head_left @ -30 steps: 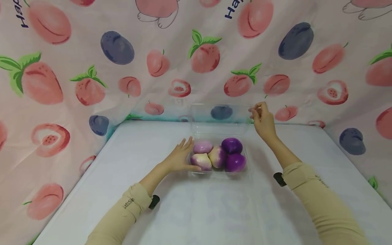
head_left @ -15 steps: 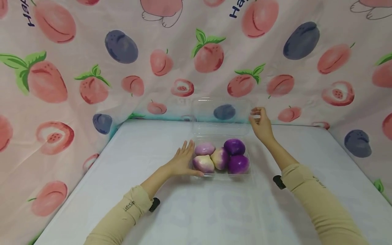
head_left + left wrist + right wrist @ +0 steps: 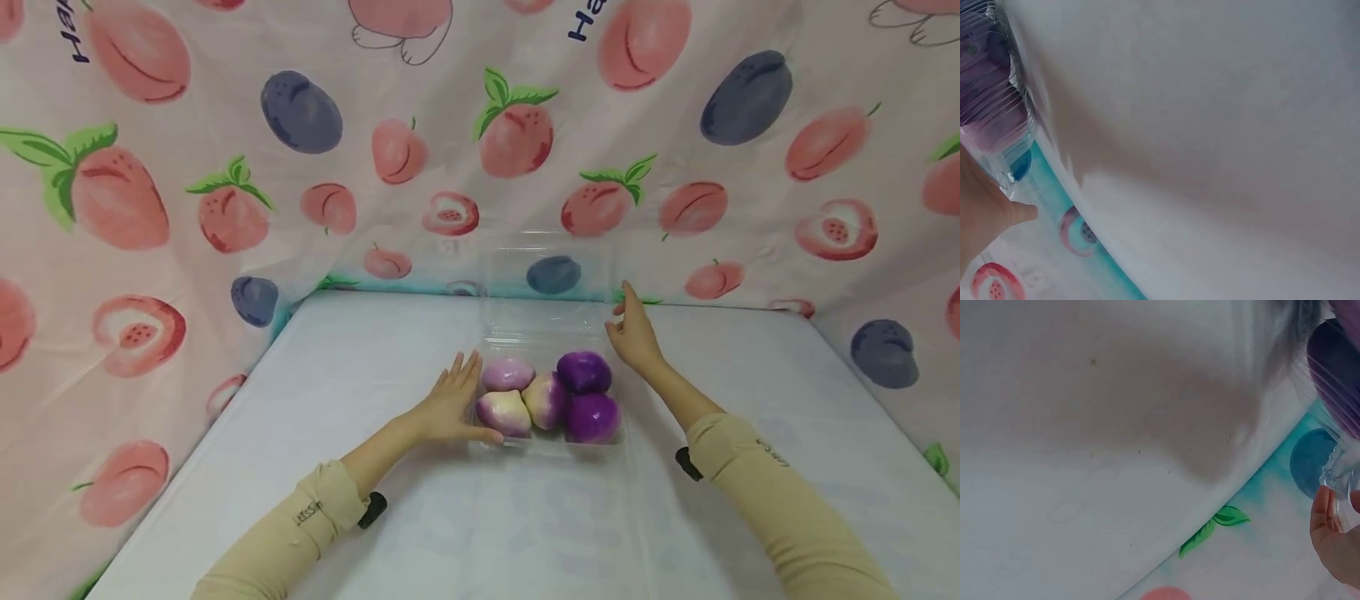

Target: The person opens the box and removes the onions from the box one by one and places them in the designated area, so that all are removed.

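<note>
In the head view, a clear plastic box (image 3: pixel 551 443) holds several glossy round items, purple and cream, some with a small pointed tip, such as the dark purple one (image 3: pixel 584 372) and the cream one (image 3: pixel 504 413). Its hinged clear lid (image 3: pixel 547 321) stands raised at the back. My left hand (image 3: pixel 450 406) lies along the box's left side, fingers straight, thumb at the front corner. To the right of the lid is my right hand (image 3: pixel 636 337), index finger extended and thumb near the lid's lower edge. The right wrist view shows its fingers (image 3: pixel 1320 515) by clear plastic; contact is unclear.
The box sits on a white-covered table (image 3: pixel 420 533). Behind it hangs a fruit-printed cloth (image 3: pixel 442 108) that also wraps the left and right sides. A dark wrist device (image 3: pixel 372 509) shows by the left sleeve, another (image 3: pixel 687 464) by the right.
My right hand has come down along the lid's right side from its upper corner, its index finger straightening. The box and my left hand have shifted slightly nearer; the lid stays raised.
</note>
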The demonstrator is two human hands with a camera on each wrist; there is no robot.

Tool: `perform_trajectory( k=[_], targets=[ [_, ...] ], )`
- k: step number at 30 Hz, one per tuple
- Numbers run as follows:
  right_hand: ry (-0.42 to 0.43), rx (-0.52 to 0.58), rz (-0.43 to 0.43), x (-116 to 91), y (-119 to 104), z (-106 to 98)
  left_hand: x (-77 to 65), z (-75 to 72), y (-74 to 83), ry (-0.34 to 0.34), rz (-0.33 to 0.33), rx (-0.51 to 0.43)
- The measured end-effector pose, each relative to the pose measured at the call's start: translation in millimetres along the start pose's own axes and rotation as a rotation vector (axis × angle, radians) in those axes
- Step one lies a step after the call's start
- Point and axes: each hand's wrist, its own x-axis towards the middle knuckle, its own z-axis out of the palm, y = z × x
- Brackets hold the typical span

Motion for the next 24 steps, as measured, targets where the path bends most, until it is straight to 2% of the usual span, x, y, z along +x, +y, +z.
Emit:
perform_trajectory(
  k=[13,20,24],
  targets=[
    [-0.096,-0.098,0.003,3,8,8,-10.4,2.6,9.6,0.012,-0.044,0.027],
    [-0.221,-0.112,0.071,5,16,10,-9.9,3.2,13.7,0.009,-0.051,0.027],
    [-0.263,-0.137,0.109,4,18,15,-10.5,4.2,13.6,-0.001,-0.058,-0.011]
  ],
)
